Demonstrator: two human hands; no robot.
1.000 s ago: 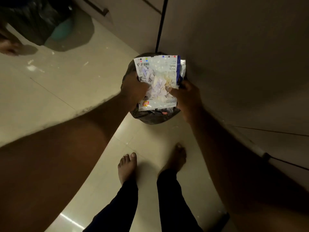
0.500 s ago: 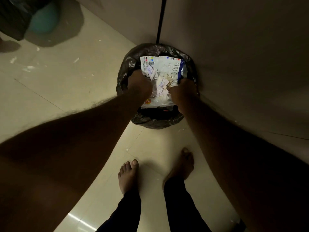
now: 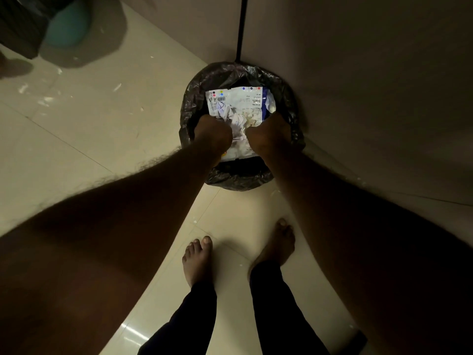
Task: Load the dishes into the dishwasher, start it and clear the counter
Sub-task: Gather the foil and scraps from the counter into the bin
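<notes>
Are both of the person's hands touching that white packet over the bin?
Touching. The head view shows the left hand and right hand gripping the crumpled white packet from either side, over the black-lined bin.

There are two hands, a left hand point(image 3: 213, 133) and a right hand point(image 3: 266, 135). There is one packet point(image 3: 238, 103), one black-lined bin point(image 3: 194, 98), two bare feet point(image 3: 198, 260) and one blue tub point(image 3: 67, 26).

Crumpled white snack packet point(image 3: 238, 105) flat over black-lined bin point(image 3: 217, 73) mouth
</notes>
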